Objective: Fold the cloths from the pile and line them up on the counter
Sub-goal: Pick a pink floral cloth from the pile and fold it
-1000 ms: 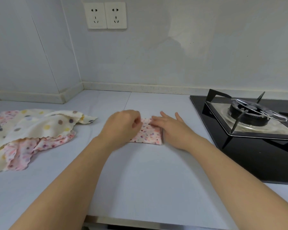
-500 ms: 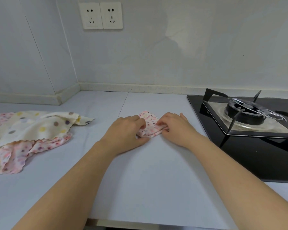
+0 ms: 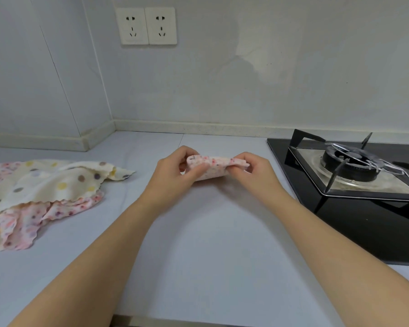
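Small folded cloth (image 3: 213, 167), pink floral print, held mid-counter between both hands, seemingly lifted just above surface. Left hand (image 3: 175, 175) pinches cloth's left end, thumb over front, fingers curled behind. Right hand (image 3: 253, 172) pinches right end same way. Pale counter (image 3: 198, 244) beneath, both bare forearms reaching in from bottom. Pile of unfolded cloths (image 3: 40, 192) well apart at left: cream polka-dot cloth atop pink floral one. Black gas stove (image 3: 354, 175) at right. Double wall socket (image 3: 148, 25) on wall above.
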Action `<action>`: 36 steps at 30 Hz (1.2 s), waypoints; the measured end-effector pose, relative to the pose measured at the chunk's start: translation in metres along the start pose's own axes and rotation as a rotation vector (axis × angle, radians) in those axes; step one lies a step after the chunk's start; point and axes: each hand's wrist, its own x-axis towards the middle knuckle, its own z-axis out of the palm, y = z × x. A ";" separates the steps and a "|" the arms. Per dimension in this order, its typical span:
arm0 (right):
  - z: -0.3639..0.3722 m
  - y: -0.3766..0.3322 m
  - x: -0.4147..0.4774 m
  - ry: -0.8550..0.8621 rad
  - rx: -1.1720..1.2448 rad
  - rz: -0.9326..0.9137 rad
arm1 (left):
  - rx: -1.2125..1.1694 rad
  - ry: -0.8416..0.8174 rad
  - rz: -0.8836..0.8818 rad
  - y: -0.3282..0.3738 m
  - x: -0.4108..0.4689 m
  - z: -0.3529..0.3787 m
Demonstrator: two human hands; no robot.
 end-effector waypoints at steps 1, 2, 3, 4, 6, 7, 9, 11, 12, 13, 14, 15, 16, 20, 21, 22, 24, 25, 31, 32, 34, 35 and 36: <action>-0.001 -0.002 0.000 0.008 0.086 0.010 | -0.020 -0.016 0.009 0.002 0.000 0.000; -0.002 -0.005 0.000 0.012 0.156 0.019 | -0.032 -0.015 0.013 0.003 0.002 0.000; -0.004 -0.007 0.000 0.015 0.208 0.027 | -0.054 0.000 0.004 0.004 0.003 0.001; -0.005 -0.009 0.000 0.009 0.252 0.037 | -0.082 0.021 -0.010 0.004 0.004 0.001; -0.007 -0.011 0.001 -0.021 0.334 0.068 | -0.157 0.050 -0.039 0.006 0.007 0.000; -0.007 -0.011 0.001 -0.036 0.370 0.094 | -0.200 0.057 -0.054 0.008 0.009 0.000; -0.007 -0.010 0.001 -0.047 0.403 0.143 | -0.261 0.066 -0.082 0.010 0.011 0.000; -0.004 -0.010 0.000 -0.026 0.395 0.146 | -0.287 0.081 -0.104 0.011 0.012 0.001; -0.003 -0.010 0.000 -0.004 0.395 0.142 | -0.297 0.091 -0.114 0.011 0.012 0.002; -0.002 -0.011 0.000 0.021 0.396 0.145 | -0.301 0.097 -0.124 0.011 0.013 0.002; -0.001 -0.012 0.000 0.043 0.403 0.156 | -0.300 0.101 -0.136 0.012 0.012 0.003; 0.000 -0.013 0.000 0.051 0.414 0.172 | -0.297 0.108 -0.146 0.013 0.012 0.003; 0.001 -0.013 0.000 0.043 0.428 0.193 | -0.293 0.117 -0.155 0.013 0.012 0.003; 0.007 -0.015 -0.003 0.038 0.360 0.248 | -0.229 0.203 -0.229 0.016 0.013 0.006; 0.010 -0.014 -0.003 0.082 0.312 0.242 | -0.231 0.183 -0.268 0.016 0.013 0.008; 0.012 -0.013 -0.003 0.133 0.277 0.232 | -0.241 0.133 -0.318 0.015 0.013 0.012; 0.014 -0.012 -0.003 0.224 0.225 0.222 | -0.248 0.036 -0.408 0.014 0.010 0.021; 0.014 -0.011 -0.002 0.266 0.196 0.221 | -0.226 0.040 -0.434 0.013 0.010 0.024; 0.016 -0.005 0.000 0.362 -0.058 0.138 | 0.059 0.196 -0.389 0.011 0.005 0.032; 0.017 -0.005 0.000 0.361 -0.073 0.138 | 0.047 0.190 -0.394 0.010 0.004 0.029; 0.018 -0.005 0.001 0.347 -0.076 0.145 | -0.132 0.138 -0.429 0.009 0.004 0.027; 0.019 -0.005 0.001 0.333 -0.062 0.151 | -0.238 0.108 -0.462 0.008 0.005 0.026; 0.019 -0.005 0.001 0.315 -0.042 0.155 | -0.315 0.096 -0.494 0.008 0.006 0.027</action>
